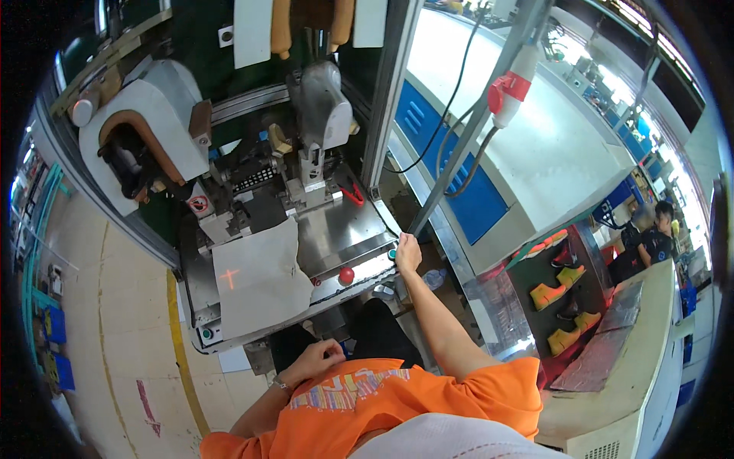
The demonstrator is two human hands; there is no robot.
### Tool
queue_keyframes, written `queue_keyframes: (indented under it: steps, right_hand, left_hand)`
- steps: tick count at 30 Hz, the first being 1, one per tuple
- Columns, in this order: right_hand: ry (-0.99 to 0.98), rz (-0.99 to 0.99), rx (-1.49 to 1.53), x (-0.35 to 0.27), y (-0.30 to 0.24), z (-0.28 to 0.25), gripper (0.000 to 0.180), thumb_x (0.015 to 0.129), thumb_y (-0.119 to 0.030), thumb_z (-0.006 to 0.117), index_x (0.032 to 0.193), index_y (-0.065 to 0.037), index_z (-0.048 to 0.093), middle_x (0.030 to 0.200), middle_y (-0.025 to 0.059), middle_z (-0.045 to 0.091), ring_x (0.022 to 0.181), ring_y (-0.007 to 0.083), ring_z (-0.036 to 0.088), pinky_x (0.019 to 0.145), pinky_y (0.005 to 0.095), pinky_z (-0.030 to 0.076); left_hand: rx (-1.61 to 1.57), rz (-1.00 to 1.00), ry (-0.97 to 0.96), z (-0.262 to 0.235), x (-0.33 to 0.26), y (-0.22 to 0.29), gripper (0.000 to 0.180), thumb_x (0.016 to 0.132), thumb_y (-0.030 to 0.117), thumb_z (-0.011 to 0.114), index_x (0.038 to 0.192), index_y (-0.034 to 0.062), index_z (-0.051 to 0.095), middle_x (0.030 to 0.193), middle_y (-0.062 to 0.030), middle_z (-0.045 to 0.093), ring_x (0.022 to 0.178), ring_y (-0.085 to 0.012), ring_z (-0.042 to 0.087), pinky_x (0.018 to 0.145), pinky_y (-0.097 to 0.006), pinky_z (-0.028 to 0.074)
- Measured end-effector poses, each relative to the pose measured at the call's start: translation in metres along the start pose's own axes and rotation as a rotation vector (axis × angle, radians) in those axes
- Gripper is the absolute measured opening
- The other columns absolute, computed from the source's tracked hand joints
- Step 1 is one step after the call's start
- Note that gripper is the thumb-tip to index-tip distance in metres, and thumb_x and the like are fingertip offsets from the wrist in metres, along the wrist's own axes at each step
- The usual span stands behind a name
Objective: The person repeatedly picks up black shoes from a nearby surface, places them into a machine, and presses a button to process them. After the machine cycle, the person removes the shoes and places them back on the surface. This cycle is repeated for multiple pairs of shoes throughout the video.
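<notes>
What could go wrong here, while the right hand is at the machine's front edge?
1. The right hand touches the green button; an early press might start the machine.
2. The white sheet overhangs the steel table and might slip.
3. The left hand rests in the lap, away from the red button.

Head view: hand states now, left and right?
Left hand: loosely curled, resting near the lap, holding nothing visible.
Right hand: stretched to the machine's front edge by the green button; holding nothing.
</notes>
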State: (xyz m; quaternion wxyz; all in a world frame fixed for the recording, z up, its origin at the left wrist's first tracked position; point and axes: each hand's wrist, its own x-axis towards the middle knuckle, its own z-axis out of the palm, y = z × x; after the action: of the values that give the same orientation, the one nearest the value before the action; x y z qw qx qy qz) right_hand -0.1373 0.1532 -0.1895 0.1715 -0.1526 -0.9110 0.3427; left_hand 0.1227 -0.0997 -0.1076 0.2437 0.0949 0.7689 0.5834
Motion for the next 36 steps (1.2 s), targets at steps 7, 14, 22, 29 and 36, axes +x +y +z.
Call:
queue_keyframes:
  steps: [7,14,22,29,36]
  right_hand:
    - [0.016,0.041,0.075,-0.003,-0.003,0.001,0.031,0.088,-0.030,0.040,0.092,-0.006,0.058,0.093,0.0137,0.060,0.088,0.0326,0.055,0.074,0.0423,0.042]
    - [-0.004,0.045,0.039,-0.005,-0.002,-0.001,0.032,0.088,-0.032,0.040,0.091,-0.006,0.058,0.092,0.0138,0.060,0.086,0.0325,0.056,0.073,0.0418,0.042]
    - [0.017,0.038,0.063,-0.006,-0.001,-0.001,0.033,0.088,-0.033,0.040,0.092,-0.006,0.058,0.091,0.0142,0.061,0.085,0.0328,0.057,0.072,0.0422,0.043]
    - [0.169,-0.035,0.097,-0.004,0.012,0.010,0.027,0.087,-0.028,0.043,0.088,-0.006,0.059,0.090,0.0131,0.057,0.085,0.0307,0.054,0.073,0.0395,0.042]
    - [0.205,-0.006,0.189,-0.005,0.014,0.016,0.019,0.084,-0.022,0.048,0.085,-0.006,0.059,0.086,0.0125,0.056,0.082,0.0304,0.055,0.072,0.0387,0.043]
  left_hand:
    - [0.126,0.240,0.033,-0.007,-0.009,0.022,0.012,0.076,0.014,0.063,0.075,0.0021,0.060,0.070,-0.0069,0.057,0.065,-0.0165,0.053,0.060,-0.028,0.041]
    - [0.143,0.112,0.093,-0.001,-0.006,0.008,0.017,0.076,0.018,0.062,0.072,0.0013,0.060,0.067,-0.0099,0.058,0.061,-0.0184,0.053,0.057,-0.028,0.042]
    - [0.261,0.373,0.681,-0.032,0.016,0.014,0.010,0.076,0.009,0.061,0.075,0.0010,0.057,0.070,-0.0094,0.056,0.067,-0.0218,0.054,0.063,-0.030,0.042]
    - [0.211,0.461,0.853,-0.033,0.047,0.035,0.010,0.076,0.006,0.060,0.074,-0.0004,0.053,0.071,-0.0109,0.055,0.065,-0.0234,0.053,0.062,-0.030,0.042]
    - [0.186,0.380,0.772,-0.026,0.039,0.038,0.010,0.079,0.008,0.059,0.076,-0.0004,0.054,0.070,-0.0094,0.055,0.061,-0.0190,0.053,0.057,-0.027,0.042]
